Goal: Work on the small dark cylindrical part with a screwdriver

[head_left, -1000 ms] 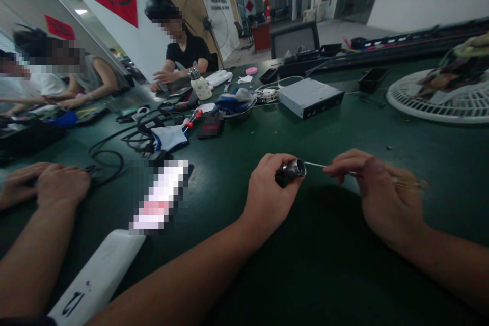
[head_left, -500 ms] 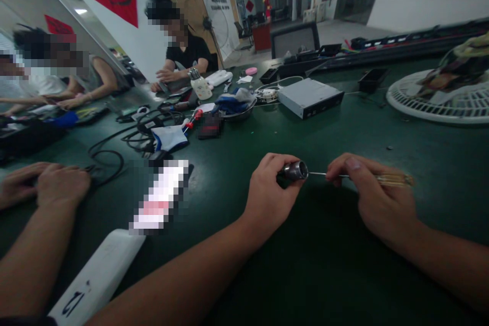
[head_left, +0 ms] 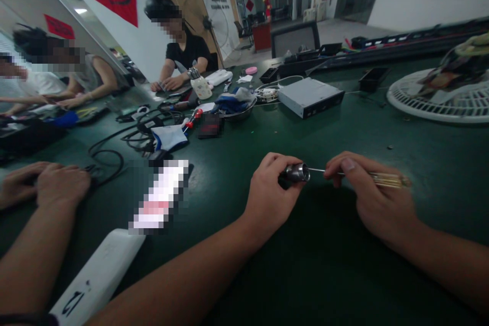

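My left hand (head_left: 271, 188) is closed around a dark, shiny metal cylinder (head_left: 297, 172) whose hollow round end faces right. A screwdriver with a see-through yellowish handle (head_left: 387, 179) lies in my right hand (head_left: 376, 193), its fingers wrapped about the handle and upper shaft. The thin shaft (head_left: 318, 170) points left and its tip meets the rim of the cylinder's opening; whether it goes inside I cannot tell. Both hands are just above the dark green tabletop (head_left: 305, 275).
Left of my arm lie a white case (head_left: 99, 270) and a blurred phone (head_left: 160, 196). Another person's hands (head_left: 63, 183) rest at far left. Black cables (head_left: 110, 147), a grey disc drive (head_left: 311, 97), and a white fan grille (head_left: 439, 97) stand farther back. Co-workers sit across the table.
The open end of the cylinder has turned slightly toward me and shifted a little. The screwdriver and my right hand have moved slightly left.
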Tool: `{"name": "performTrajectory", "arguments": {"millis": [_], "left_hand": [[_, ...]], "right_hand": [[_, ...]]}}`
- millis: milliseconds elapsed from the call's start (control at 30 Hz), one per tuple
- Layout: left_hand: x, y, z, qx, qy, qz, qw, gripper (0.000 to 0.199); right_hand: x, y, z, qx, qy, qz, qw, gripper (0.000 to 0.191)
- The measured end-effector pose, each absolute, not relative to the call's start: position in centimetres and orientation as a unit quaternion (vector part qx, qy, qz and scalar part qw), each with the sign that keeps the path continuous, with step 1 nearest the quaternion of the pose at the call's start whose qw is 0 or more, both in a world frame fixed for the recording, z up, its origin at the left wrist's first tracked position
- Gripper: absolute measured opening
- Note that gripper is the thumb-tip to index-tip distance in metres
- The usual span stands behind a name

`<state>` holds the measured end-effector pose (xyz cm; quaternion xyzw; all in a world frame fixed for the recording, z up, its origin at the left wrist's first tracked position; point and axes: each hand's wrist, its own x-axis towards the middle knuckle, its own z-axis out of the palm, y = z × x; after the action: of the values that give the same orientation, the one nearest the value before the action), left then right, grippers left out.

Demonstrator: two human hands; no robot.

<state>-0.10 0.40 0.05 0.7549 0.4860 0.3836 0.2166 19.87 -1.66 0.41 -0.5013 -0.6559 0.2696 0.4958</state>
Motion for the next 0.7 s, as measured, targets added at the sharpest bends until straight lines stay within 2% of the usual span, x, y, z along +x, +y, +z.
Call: {"name": "performTrajectory", "arguments": {"millis": [233,400,700], "left_hand": [[-0.13,0.44,-0.07,0.751,0.489,0.391,0.208,0.025],[-0.16,0.50,0.03,0.754,0.485,0.380,0.226,0.024],[-0.17,0.34,0.13,0.752,0.494,0.377,0.220,0.024]], "right_hand": [[20.05,-1.63,0.12,-0.471,-0.659,0.305,0.501,0.046],[20.01,-1.62,0.12,-0.446,-0.665,0.307,0.515,0.043],[19.91,-1.44,0.16,-0.510,-0.650,0.285,0.486,0.047]]}}
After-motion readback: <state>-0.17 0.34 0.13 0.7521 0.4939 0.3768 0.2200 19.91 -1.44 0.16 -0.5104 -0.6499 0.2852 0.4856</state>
